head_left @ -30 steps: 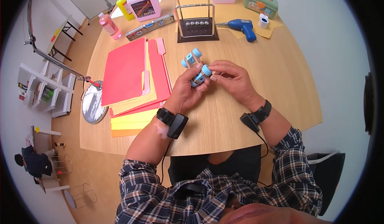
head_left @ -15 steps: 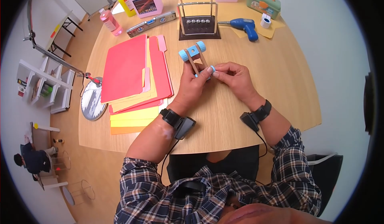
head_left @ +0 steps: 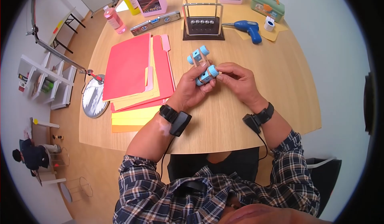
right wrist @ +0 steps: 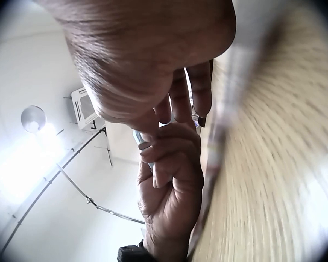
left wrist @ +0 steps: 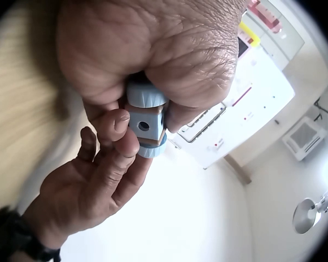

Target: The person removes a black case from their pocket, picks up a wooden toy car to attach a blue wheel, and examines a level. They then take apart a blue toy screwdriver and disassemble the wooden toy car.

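My left hand (head_left: 191, 88) grips a small toy assembly (head_left: 205, 76) of light blue blocks joined by brown wooden strips, the thumb across its top. One block with ribbed round ends points away from me, toward the cradle. At the nearer block, the thumb and forefinger of my right hand (head_left: 241, 83) pinch the ribbed blue end cap (head_left: 213, 70). The left wrist view shows a dark hole in the blue block (left wrist: 145, 125), the left palm above it and the right fingers below. In the right wrist view the fingers hide most of the toy.
Red and yellow folders (head_left: 128, 68) lie left. Behind stand a Newton's cradle (head_left: 203, 26), a spirit level (head_left: 156, 23), a pink jug (head_left: 150, 2) and bottles. A blue electric screwdriver (head_left: 250, 28), a white roll (head_left: 269, 24) and a green toolbox (head_left: 269, 6) sit back right.
My left hand turned the toy up and over, then rolled it back, so the nearer block shows again. My right fingers stay at its right end cap.
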Available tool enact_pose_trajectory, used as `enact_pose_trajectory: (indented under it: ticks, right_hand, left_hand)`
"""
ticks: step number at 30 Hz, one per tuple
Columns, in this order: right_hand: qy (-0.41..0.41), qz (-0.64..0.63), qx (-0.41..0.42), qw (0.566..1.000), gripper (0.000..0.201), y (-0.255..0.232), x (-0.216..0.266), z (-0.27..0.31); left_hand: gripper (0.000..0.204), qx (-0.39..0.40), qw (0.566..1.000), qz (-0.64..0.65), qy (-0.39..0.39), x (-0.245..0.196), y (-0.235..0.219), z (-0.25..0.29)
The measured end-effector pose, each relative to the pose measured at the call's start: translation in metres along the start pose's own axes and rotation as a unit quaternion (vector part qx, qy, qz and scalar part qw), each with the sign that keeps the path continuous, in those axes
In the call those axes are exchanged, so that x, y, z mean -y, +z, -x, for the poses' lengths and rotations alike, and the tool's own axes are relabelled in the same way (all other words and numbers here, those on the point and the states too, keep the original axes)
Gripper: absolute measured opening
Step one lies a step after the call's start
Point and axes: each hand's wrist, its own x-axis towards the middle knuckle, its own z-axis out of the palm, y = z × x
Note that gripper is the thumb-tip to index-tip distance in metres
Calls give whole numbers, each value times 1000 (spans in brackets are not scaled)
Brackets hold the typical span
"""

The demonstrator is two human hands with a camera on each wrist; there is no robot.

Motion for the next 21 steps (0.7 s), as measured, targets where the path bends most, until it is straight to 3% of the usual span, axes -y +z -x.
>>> enact_pose_trajectory:
  ticks: [3, 6, 8, 9, 11, 15, 17, 21]
  right_hand:
    - [-14, -11, -7, 1000, 23, 2, -1, 1]
    - [14, -31, -26, 999, 19, 3, -3, 2]
    - [34, -42, -38, 998, 17, 2, -5, 3]
    - [74, -20, -34, 996, 17, 0, -5, 3]
    - [114, 2, -33, 993, 17, -3, -6, 2]
    - [138, 12, -13, 990, 21, -4, -7, 0]
    - [131, -13, -12, 991, 24, 0, -2, 0]
    - [121, 6, 4, 993, 31, -1, 7, -1]
  left_hand:
    - [32, 12, 1000, -16, -5, 3, -1, 1]
    - [31, 76, 991, -89, 60, 6, 7, 6]
    - [31, -8, 969, -210, 126, 11, 17, 11]
    - [31, -7, 970, -209, 126, 14, 14, 8]
    - [31, -32, 893, -393, 218, 18, 10, 3]
    - [29, -51, 921, -355, 153, 8, 12, 7]
    - [25, -14, 967, -230, 106, -1, 5, 2]
    - [26, 13, 983, -162, 82, -4, -2, -2]
